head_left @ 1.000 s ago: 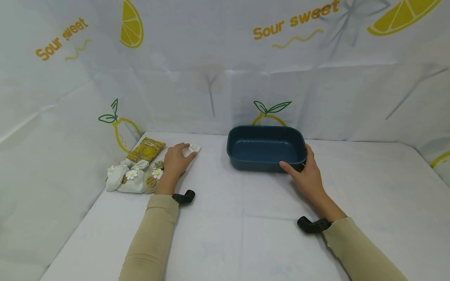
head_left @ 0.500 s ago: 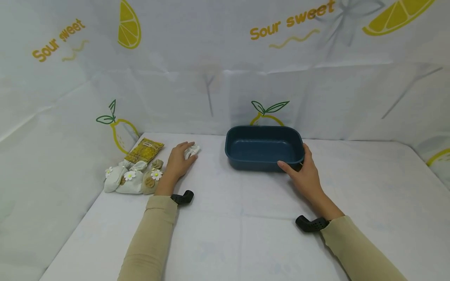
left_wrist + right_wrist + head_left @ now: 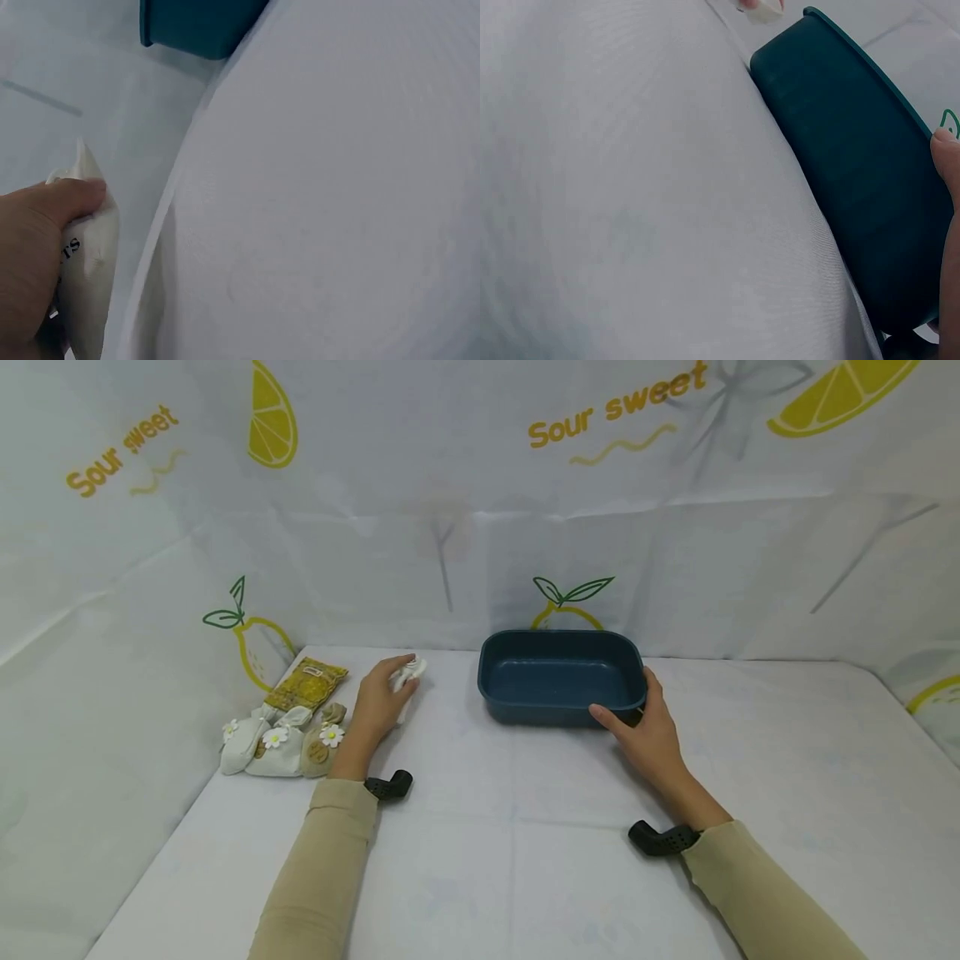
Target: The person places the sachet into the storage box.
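My left hand (image 3: 375, 703) pinches a small white pouch (image 3: 415, 668) between thumb and fingers, at the back left of the table. In the left wrist view the pouch (image 3: 94, 277) stands upright under the thumb, with dark printed letters partly covered. My right hand (image 3: 654, 739) holds the right front corner of a dark teal rectangular basin (image 3: 551, 713), thumb on the front rim and fingers round the right side. The right wrist view shows the basin's ribless outer wall (image 3: 840, 165) with the thumb (image 3: 946, 154) at its rim. The basin's visible inside holds nothing.
Left of my left hand lie a yellow patterned packet (image 3: 307, 683) and several small cloth pouches with daisies, among them a white one (image 3: 276, 757) and a tan one (image 3: 318, 752). A white printed cloth backdrop (image 3: 360, 577) rises behind the table.
The white pouch has come up from lying low on the table to a more raised, upright pose in my left hand. My right hand stays on the basin; the view has shifted slightly.
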`<action>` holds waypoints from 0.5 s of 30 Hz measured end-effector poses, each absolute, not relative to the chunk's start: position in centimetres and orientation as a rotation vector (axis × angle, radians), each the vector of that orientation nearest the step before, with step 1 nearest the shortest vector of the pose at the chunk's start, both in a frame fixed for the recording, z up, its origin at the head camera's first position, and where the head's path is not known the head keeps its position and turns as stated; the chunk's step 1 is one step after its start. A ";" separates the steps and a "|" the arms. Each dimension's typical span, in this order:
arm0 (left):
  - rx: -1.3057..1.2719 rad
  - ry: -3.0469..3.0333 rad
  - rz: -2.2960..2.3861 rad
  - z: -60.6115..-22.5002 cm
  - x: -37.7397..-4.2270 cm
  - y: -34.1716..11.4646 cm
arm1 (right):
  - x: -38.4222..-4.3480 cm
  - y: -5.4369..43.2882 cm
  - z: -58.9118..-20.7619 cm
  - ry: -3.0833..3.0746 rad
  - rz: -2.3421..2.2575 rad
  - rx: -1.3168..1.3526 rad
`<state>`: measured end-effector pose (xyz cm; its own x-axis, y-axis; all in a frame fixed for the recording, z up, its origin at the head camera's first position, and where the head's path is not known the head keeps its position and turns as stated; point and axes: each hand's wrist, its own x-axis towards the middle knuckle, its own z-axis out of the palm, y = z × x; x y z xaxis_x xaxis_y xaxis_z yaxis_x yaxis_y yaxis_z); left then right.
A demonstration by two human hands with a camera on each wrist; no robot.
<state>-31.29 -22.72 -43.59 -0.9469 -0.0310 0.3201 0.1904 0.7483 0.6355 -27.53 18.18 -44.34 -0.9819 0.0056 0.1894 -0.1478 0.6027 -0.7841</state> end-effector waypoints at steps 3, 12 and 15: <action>-0.192 -2.579 -1.016 -42.8 -31.3 -22.0 | -27.5 18.2 -44.4 -2.653 1.321 0.124; -0.325 -2.466 -1.075 -39.1 -30.6 -17.7 | -27.8 18.2 -44.7 -2.624 1.334 0.148; -0.360 -2.431 -1.099 -38.3 -30.9 -16.1 | -28.0 18.1 -44.7 -2.612 1.342 0.164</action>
<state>-30.94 -16.06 -38.25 -0.8667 0.0523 0.4960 0.4068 0.6495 0.6424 -28.02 18.10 -44.72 -0.9738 -0.0074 0.2272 -0.1890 0.5818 -0.7911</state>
